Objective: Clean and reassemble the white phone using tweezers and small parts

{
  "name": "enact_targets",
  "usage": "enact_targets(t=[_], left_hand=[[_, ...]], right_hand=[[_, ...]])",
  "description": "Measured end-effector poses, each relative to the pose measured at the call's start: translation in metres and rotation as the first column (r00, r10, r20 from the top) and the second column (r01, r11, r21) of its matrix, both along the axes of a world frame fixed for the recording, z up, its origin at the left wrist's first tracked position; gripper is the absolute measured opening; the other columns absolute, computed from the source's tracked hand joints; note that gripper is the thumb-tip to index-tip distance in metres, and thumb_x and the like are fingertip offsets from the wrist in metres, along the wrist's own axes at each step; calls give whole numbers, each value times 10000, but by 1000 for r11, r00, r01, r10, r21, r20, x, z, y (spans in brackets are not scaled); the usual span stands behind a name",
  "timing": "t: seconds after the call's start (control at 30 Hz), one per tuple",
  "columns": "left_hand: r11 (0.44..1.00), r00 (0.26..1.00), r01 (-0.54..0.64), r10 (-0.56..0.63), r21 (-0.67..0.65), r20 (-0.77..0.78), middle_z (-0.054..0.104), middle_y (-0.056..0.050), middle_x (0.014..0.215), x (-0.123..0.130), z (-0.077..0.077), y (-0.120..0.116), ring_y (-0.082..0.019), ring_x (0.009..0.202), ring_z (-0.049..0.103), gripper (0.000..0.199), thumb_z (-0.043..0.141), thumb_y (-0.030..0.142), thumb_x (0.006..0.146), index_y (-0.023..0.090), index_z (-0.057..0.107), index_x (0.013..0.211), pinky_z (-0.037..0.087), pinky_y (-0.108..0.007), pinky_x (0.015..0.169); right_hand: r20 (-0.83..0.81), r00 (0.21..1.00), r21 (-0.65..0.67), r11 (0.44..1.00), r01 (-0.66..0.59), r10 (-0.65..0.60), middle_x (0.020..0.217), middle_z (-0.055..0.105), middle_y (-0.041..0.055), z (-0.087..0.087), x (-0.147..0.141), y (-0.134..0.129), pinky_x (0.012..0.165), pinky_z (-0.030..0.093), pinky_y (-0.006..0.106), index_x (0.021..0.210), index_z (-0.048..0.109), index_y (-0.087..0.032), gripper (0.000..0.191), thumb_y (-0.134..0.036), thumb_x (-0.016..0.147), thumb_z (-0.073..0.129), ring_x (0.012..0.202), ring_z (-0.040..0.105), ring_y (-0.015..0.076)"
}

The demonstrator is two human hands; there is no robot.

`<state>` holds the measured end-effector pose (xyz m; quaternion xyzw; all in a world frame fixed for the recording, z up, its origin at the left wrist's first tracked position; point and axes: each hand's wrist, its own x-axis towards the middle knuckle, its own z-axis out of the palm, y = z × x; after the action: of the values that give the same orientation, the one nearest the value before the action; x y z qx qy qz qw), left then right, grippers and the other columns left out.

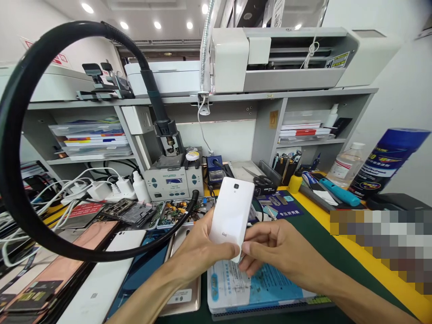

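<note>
A white smartphone (232, 209) is held up in front of me, its back with a small camera and a "Mi" logo facing me. My left hand (205, 240) is closed around its left side, the thumb lying across the lower back. At the lower right corner, the fingers of my right hand (266, 245) are curled in with thumb and fingertips pinching the phone's edge. Beneath the hands lies a blue and white packet or booklet (266, 288) on the green mat (340, 265).
A thick black hose (10, 148) loops across the left from a hot-air station (175, 183). Several phones and phone parts, such as a white phone (101, 279), lie at left. Open circuit boards (173, 211) sit behind. A blue spray can (384, 162) and a clear bottle (346, 164) stand right.
</note>
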<state>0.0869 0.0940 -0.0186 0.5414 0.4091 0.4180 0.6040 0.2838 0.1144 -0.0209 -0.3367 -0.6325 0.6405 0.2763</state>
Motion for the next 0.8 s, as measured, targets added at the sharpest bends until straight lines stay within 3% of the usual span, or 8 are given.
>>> enact_targets(t=[0.2,0.3,0.47,0.63,0.73,0.77,0.8], left_hand=[[999,995,-41,39,-28,-95,534,74,615,1,4,-1,-50,463,361,487,712,205,731,188,507,1172,273,-175,417],[999,990,-49,46,-18,-136,552,55,580,0,1,0,-98,466,449,551,729,283,724,180,478,1203,348,-193,399],[999,997,-41,40,-10,-67,655,-46,704,4,2,0,-188,573,594,494,726,373,730,148,520,1119,435,-236,380],[985,985,-171,171,0,-29,680,-69,731,10,6,-3,-245,635,647,584,769,413,695,147,521,1151,479,-270,371],[967,967,-255,255,-10,-3,678,-53,723,12,5,-2,-270,675,668,741,813,407,647,157,451,1243,495,-276,383],[959,959,-284,284,-12,6,682,-51,741,13,5,-2,-276,695,676,794,827,404,627,165,426,1269,502,-275,390],[951,951,-309,309,-14,17,687,-51,761,14,5,-2,-280,712,682,839,839,398,609,173,405,1291,511,-275,401]], right_hand=[[-76,996,-9,999,47,-47,703,744,44,-3,-5,-2,663,589,311,932,751,-151,226,-335,800,739,647,697,172],[-94,995,12,999,38,-37,692,725,32,-3,-5,-2,634,567,287,977,764,-165,263,-350,791,748,650,687,167],[-88,995,89,994,62,-55,727,709,27,-3,-3,-1,625,537,255,973,772,-179,281,-400,806,729,690,678,161],[-42,988,198,968,157,-151,773,733,50,-4,-5,3,558,533,250,910,762,-152,335,-460,780,735,655,693,179],[-6,927,330,874,357,-376,723,718,51,3,9,21,538,525,261,827,735,-136,359,-493,817,691,616,675,179],[-9,867,385,799,462,-498,759,714,54,6,20,31,605,539,279,859,722,-140,361,-495,849,659,679,674,183],[-32,765,439,678,589,-643,849,707,70,10,33,42,710,543,312,914,698,-138,380,-502,901,591,794,669,195]])
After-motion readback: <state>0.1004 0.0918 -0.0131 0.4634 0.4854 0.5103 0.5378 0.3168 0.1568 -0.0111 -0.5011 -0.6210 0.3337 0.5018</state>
